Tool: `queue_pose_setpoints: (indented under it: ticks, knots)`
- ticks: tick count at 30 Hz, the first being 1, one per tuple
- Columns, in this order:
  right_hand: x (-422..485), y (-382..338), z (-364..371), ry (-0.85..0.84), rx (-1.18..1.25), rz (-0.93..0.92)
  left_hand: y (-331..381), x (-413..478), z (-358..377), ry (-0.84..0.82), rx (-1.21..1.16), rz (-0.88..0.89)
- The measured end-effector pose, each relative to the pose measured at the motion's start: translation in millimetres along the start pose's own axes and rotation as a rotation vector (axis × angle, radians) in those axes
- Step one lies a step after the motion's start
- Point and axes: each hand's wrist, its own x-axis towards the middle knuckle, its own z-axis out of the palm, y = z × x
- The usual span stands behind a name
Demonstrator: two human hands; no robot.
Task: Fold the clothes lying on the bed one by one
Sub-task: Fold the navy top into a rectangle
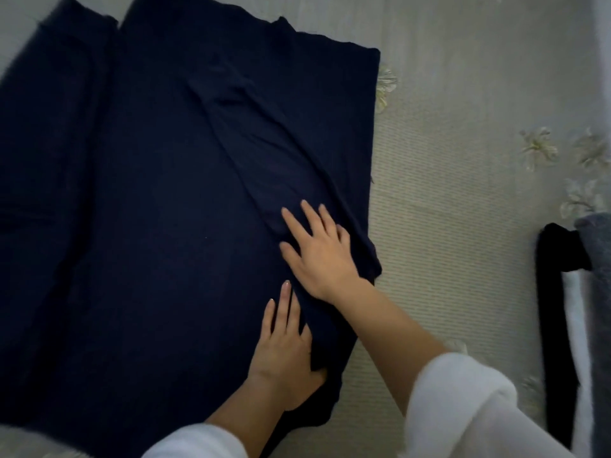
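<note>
The right hand (322,251) lies flat with its fingers spread and straight, pressing the palm on a folded-over flap (264,153) of the large dark navy soft fabric garment (148,209); it grips nothing. Its forearm reaches in from the near right, bare up to a loose white sleeve (463,401). The left hand (284,347) rests just near of it, fingers straight and close together, flat on the same garment, with the thumb at the edge of the fold; it is also opened. The garment is spread over the left and middle of the pale grey-beige bed cover with embroidered flowers (463,110). At the right edge lies a pile of black, white and grey cloths (555,309).
</note>
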Motion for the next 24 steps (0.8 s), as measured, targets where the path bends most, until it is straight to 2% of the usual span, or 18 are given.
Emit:
queue_pose_setpoints:
  ticks: [3,5,7,9,12,16,20,22,24]
  knots:
    - [-7.9,18.6,9.6,0.124,-0.051,0.010,-7.8,-6.5,-3.0,0.008,0.000,0.069]
    - [-7.6,27.9,12.2,0.190,-0.052,0.053,-19.4,-13.8,-6.2,0.049,-0.087,0.160]
    - [-5.9,34.9,16.5,0.215,-0.051,0.117,-41.1,-19.1,-10.2,0.192,-0.238,0.251]
    - [-3.2,37.9,20.9,0.230,-0.062,0.167,-69.5,-14.1,-20.3,0.441,-0.345,0.279]
    - [5.4,35.9,18.2,0.311,0.011,0.262,-111.6,9.7,-60.6,0.707,-0.557,0.068]
    - [16.6,33.5,17.7,0.355,0.078,0.330,-165.9,69.3,-136.2,0.889,-0.964,-0.357]
    - [20.7,25.8,23.9,0.366,0.106,0.354,-202.9,120.9,-202.2,0.872,-1.553,-0.552]
    - [19.4,21.1,26.2,0.409,0.127,0.340,-204.8,134.9,-224.5,0.778,-1.646,-0.607]
    - [18.1,15.9,27.4,0.447,0.138,0.299,-203.1,139.8,-237.1,0.714,-1.621,-0.655]
